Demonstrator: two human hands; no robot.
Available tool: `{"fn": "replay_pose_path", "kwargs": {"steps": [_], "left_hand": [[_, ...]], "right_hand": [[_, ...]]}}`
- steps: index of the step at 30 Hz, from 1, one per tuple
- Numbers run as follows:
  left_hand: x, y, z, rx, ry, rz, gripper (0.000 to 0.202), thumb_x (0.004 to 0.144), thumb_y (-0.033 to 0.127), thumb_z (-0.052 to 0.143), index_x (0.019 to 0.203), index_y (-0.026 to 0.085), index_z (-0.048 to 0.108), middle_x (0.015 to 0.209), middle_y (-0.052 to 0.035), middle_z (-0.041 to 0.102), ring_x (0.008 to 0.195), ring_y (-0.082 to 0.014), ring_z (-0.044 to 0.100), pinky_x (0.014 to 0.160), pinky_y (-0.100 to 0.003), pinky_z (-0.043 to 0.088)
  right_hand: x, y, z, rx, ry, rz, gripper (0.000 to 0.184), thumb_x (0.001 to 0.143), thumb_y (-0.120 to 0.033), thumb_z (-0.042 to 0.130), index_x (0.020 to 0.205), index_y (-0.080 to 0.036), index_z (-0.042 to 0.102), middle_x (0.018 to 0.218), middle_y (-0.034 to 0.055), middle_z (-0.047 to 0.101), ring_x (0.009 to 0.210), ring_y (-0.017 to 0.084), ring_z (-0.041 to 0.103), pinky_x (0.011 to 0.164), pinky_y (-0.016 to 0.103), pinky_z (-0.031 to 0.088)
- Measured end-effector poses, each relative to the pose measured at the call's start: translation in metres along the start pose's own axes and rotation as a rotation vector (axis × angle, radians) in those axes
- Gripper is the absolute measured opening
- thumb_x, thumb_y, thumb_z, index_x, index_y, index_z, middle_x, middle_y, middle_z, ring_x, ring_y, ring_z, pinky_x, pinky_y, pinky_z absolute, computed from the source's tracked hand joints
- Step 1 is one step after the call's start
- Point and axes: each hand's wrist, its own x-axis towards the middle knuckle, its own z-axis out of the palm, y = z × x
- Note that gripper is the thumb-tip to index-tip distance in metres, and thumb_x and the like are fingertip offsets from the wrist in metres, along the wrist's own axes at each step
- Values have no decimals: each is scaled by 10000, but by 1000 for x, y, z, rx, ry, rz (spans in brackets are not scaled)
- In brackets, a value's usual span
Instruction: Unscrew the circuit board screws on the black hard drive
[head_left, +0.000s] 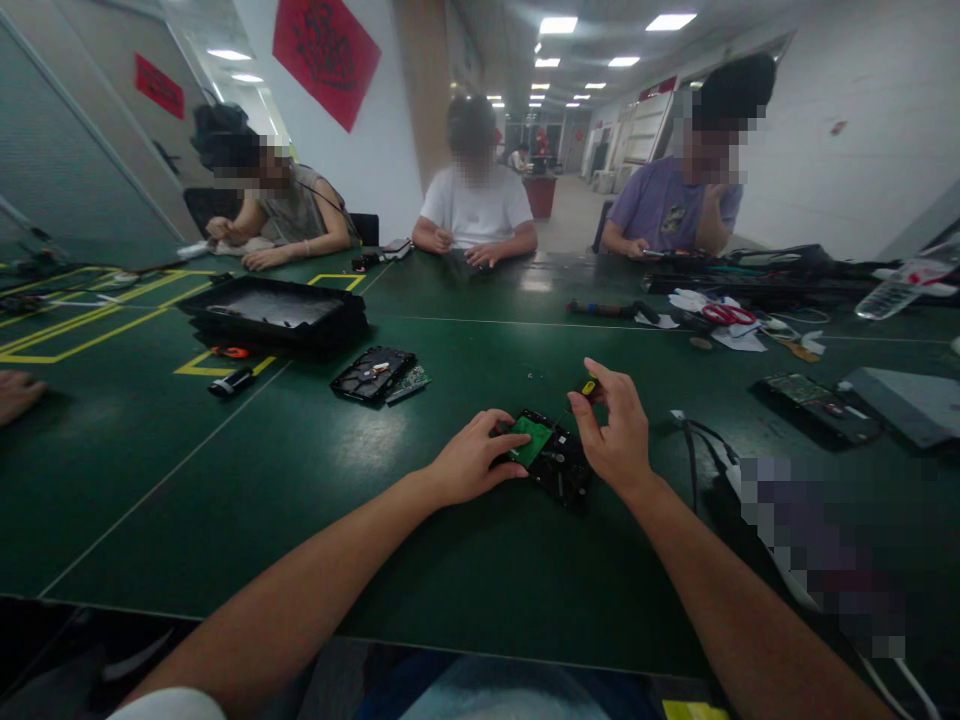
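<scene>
Tray (289, 332), second drive (366, 380) left of green-boarded drive (562, 462); box (904, 402) right.

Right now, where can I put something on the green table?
Bare tabletop lies between the black cylinder and the left forearm, and between the black tray and the dark tool farther back. The right is crowded: bottle, white scraps, circuit board, grey box.

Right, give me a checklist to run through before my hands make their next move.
1. Left hand on the hard drive: ok, with fingers at its green board.
2. Right hand holding the yellow-handled tool: ok.
3. Tool tip seated in a screw: cannot tell, too small.
4. Small bits gathered up: not ok, lying loose beyond the drive.
5. Cable clear of the drive: ok, off to the right.
</scene>
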Motion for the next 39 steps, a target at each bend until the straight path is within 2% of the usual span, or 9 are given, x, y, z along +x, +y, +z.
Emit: {"fn": "replay_pose_path", "kwargs": {"steps": [10, 25, 39], "left_hand": [[0, 0, -1, -5, 9, 5, 507, 997, 504, 748, 1427, 237, 707, 1422, -164, 559, 1242, -325, 607, 1058, -525, 579], [0, 1, -1, 7, 12, 17, 509, 1004, 513, 736, 1422, 225, 706, 1419, -165, 552, 1239, -323, 601, 1055, -515, 578], [0, -1, 0, 6, 6, 6, 502, 1003, 518, 737, 1420, 241, 708, 1430, -158, 551, 1251, -328, 602, 1056, -524, 580]], "right_hand": [[0, 0, 0, -6, 5, 9, 473, 1062, -378, 634, 1524, -328, 542, 1184, 86, 665, 936, 254, 672, 829, 474, 620], [0, -1, -1, -22, 21, 1, 476, 1058, -350, 641, 1521, -303, 543, 1167, 88, 666, 910, 245, 668, 818, 460, 612], [-1, -3, -2, 52, -12, -44, 480, 1061, -293, 599, 1536, -309, 533, 1247, 108, 692, 1053, 286, 691, 893, 506, 627]]}}
